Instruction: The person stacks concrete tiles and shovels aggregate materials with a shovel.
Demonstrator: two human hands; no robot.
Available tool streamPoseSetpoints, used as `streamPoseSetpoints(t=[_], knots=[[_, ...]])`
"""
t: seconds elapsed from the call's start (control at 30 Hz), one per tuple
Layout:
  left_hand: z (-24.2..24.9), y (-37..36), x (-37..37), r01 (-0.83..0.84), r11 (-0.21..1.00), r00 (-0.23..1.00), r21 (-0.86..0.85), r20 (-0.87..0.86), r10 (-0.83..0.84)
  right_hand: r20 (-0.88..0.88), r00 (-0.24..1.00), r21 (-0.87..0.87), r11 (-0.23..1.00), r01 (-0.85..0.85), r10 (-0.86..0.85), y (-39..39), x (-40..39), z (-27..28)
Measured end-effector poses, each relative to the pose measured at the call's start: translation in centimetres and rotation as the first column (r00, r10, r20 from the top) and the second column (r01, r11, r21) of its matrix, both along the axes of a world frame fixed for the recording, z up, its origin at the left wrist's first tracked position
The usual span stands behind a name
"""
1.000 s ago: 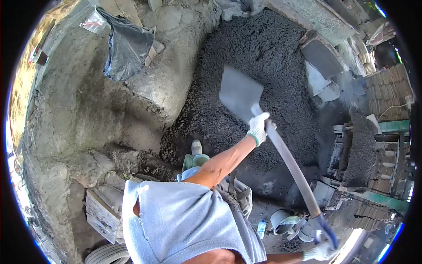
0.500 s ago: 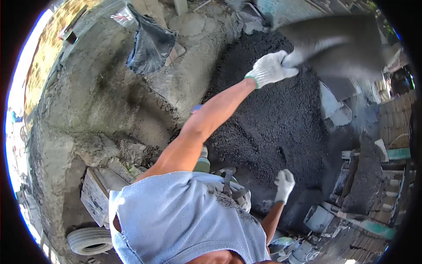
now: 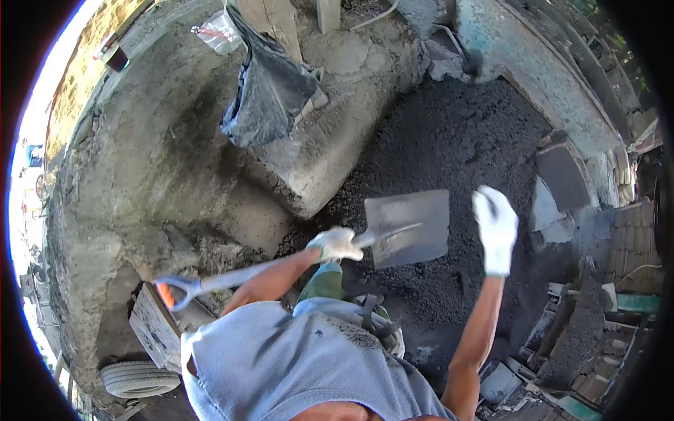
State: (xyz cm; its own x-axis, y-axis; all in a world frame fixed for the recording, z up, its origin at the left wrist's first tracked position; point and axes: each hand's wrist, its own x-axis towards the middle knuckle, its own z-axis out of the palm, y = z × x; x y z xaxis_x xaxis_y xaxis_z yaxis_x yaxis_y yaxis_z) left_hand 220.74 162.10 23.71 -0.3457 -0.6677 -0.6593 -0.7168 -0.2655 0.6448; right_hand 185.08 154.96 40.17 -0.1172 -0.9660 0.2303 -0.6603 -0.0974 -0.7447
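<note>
The shovel (image 3: 414, 242) has swung back from the upper right, and the right hand (image 3: 496, 231) has risen. Nearest, the shovel's handle passes by the left forearm (image 3: 277, 279). The left hand's (image 3: 339, 244) fingers are closed around the shaft just behind the blade, over the dark pile (image 3: 456, 147). The right fingers are open, touching nothing, beside the blade. Farther off, a black plastic bag (image 3: 270, 98) lies against the rough ledge (image 3: 351, 119).

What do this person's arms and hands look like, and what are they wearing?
The left hand and right hand wear white fabric gloves that cover the fingers and end at the wrist. No sleeves cover the forearms; the top is pale grey-blue. No cables show.
</note>
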Motion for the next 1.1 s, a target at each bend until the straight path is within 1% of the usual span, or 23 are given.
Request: streamPoseSetpoints(t=[0.03,0.07,0.13,0.17,0.2,0.23,0.27,0.3,0.37,0.43,0.5,0.53,0.57,0.67,0.7,0.73,0.77,0.8,0.83,0.87,0.9,0.97,1.1], knots=[[-5.3,1.5,1.4,-0.003,0.937,0.999,-0.351,0.046,0.020,-0.158,0.984,-0.063,0.993,-0.097,0.086,-3.4,4.6,0.5],[-1.7,0.8,2.6,-0.031,0.999,0.999,-0.040,0.035,0.032,-0.108,0.978,-0.022,0.983,-0.180,0.177,-7.6,8.0,-1.6],[-2.8,1.2,5.3,-0.142,0.982,0.989,0.121,-0.013,0.145,-0.137,0.937,0.142,0.943,-0.301,0.320,-15.0,15.6,-4.1],[-1.5,1.0,6.4,-0.196,0.966,0.980,0.171,-0.008,0.201,-0.158,0.903,0.129,0.915,-0.383,0.400,-18.8,19.2,-6.5],[-1.8,1.0,7.3,-0.236,0.951,0.971,0.200,0.001,0.241,-0.198,0.881,0.078,0.902,-0.424,0.430,-22.2,22.8,-9.0],[-2.1,1.0,8.3,-0.280,0.933,0.959,0.227,0.014,0.285,-0.191,0.885,0.146,0.904,-0.402,0.424,-25.1,26.3,-10.8],[-2.0,0.8,9.2,-0.299,0.922,0.952,0.246,0.008,0.307,-0.198,0.887,0.110,0.909,-0.402,0.417,-27.5,29.5,-12.5],[-2.0,0.7,10.2,-0.321,0.909,0.943,0.267,0.005,0.332,-0.145,0.900,0.081,0.912,-0.403,0.411,-30.3,32.3,-15.8],[-2.3,0.8,11.9,-0.365,0.871,0.927,0.327,0.047,0.371,-0.220,0.896,0.149,0.921,-0.360,0.386,-33.7,36.9,-18.1],[-2.4,0.4,13.3,-0.386,0.855,0.920,0.346,0.078,0.384,-0.358,0.852,0.118,0.923,-0.365,0.383,-35.4,39.4,-20.7],[-2.8,0.6,14.2,-0.397,0.882,0.918,0.255,0.102,0.384,-0.032,0.946,-0.040,0.945,-0.324,0.323,-41.2,41.8,-33.0],[-3.7,1.1,14.5,-0.417,0.881,0.909,0.223,0.097,0.406,0.130,0.941,-0.128,0.947,-0.295,0.311,-44.0,42.9,-38.7],[-4.3,1.4,14.7,-0.434,0.880,0.901,0.193,0.090,0.425,0.060,0.938,-0.141,0.933,-0.330,0.341,-45.5,43.3,-40.5],[-3.1,0.7,15.1,-0.504,0.796,0.854,0.334,0.056,0.517,-0.159,0.898,-0.160,0.887,-0.433,0.409,-47.0,43.0,-43.0],[-3.3,0.9,15.0,-0.520,0.790,0.841,0.325,0.034,0.540,-0.239,0.877,-0.163,0.873,-0.460,0.418,-47.1,42.0,-43.2],[-3.7,1.1,15.1,-0.532,0.787,0.830,0.313,0.006,0.558,-0.321,0.850,-0.166,0.858,-0.485,0.418,-47.3,40.6,-43.1],[-3.9,1.4,14.9,-0.542,0.783,0.818,0.305,-0.022,0.574,-0.575,0.759,-0.124,0.884,-0.451,0.307,-45.4,39.0,-37.8],[-2.3,0.7,14.9,-0.543,0.782,0.815,0.305,-0.033,0.578,-0.302,0.828,0.095,0.879,-0.467,0.473,-40.8,37.2,-27.1],[-3.7,1.4,14.7,-0.547,0.747,0.786,0.377,-0.075,0.614,-0.007,0.876,0.290,0.840,-0.459,0.482,-35.5,35.6,-14.5],[-4.4,1.9,14.4,-0.564,0.718,0.753,0.409,-0.103,0.650,0.480,0.826,0.295,0.832,-0.470,0.296,-33.7,32.9,-14.2],[-4.3,2.2,14.0,-0.575,0.687,0.719,0.444,-0.126,0.684,0.564,0.790,0.273,0.848,-0.454,0.241,-31.3,30.1,-12.2],[-3.6,1.9,13.5,-0.515,0.712,0.733,0.478,-0.186,0.654,0.539,0.797,0.158,0.897,-0.413,0.272,-26.5,24.2,-10.0],[1.5,0.9,11.6,-0.428,0.769,0.736,0.476,-0.311,0.602,0.609,0.790,0.174,0.959,-0.226,0.076,-18.4,15.3,-4.0]])
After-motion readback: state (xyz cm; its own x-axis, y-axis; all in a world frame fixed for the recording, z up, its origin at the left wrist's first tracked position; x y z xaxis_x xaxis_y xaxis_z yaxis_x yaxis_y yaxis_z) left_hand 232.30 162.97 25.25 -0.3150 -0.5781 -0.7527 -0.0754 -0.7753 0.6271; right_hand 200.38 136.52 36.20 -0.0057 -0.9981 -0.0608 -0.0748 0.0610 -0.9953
